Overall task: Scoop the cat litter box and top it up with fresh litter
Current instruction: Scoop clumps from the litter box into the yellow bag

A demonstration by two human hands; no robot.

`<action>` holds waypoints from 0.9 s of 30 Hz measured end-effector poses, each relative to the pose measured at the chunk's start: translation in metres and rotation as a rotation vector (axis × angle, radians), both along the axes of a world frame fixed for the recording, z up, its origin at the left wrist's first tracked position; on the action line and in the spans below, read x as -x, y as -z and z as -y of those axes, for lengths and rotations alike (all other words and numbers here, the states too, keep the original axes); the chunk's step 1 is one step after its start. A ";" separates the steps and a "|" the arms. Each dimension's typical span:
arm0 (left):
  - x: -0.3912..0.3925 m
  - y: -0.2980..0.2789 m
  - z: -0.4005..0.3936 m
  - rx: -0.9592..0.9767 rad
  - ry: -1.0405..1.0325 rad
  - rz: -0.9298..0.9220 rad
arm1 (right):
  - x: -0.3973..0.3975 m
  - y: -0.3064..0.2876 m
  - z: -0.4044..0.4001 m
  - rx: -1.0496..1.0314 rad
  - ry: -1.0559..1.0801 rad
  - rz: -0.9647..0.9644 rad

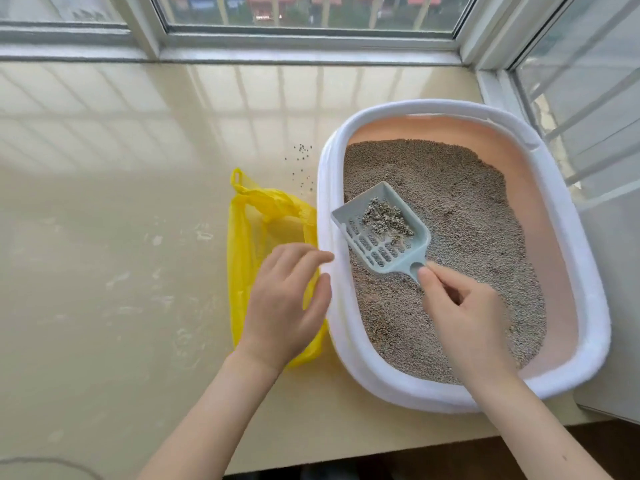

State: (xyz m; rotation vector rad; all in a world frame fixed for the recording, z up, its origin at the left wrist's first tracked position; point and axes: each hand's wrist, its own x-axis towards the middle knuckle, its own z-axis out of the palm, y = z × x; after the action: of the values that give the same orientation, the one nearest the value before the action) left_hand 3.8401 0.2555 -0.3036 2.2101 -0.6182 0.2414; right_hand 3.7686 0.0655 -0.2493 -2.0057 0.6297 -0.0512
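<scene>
One small clump lies in the grey scoop (381, 230), held above the litter box (588, 271). Right hand (467, 317) pinches the thin stiff handle, good place for this light tool. Left hand (284, 299), fingers relaxed and apart, hovers over the soft yellow bag (249, 237).

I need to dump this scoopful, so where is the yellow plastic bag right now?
In the head view, the yellow plastic bag lies on the beige sill against the left side of the white-rimmed litter box, partly under the left hand.
</scene>
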 end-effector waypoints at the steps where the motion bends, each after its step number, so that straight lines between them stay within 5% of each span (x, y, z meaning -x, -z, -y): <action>1: -0.005 0.003 -0.011 -0.013 -0.174 -0.037 | -0.004 -0.004 -0.007 0.004 -0.022 0.005; 4: -0.017 0.020 -0.041 -0.064 -0.522 -0.354 | -0.013 -0.012 -0.032 0.084 -0.094 -0.020; 8: -0.020 0.036 -0.057 -0.096 -0.556 -0.820 | -0.019 -0.012 -0.067 0.234 -0.138 -0.122; 18: -0.017 0.043 -0.070 -0.005 -0.476 -0.832 | -0.021 0.026 -0.128 0.874 -0.342 -0.246; 27: -0.018 0.050 -0.077 0.022 -0.406 -0.831 | -0.018 0.043 -0.137 1.039 -0.389 -0.142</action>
State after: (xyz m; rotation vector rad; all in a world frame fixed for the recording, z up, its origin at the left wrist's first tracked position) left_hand 3.8580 0.3324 -0.3532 2.1387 0.2860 -0.4538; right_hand 3.7862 0.2022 -0.2921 -3.1304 0.2851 0.0034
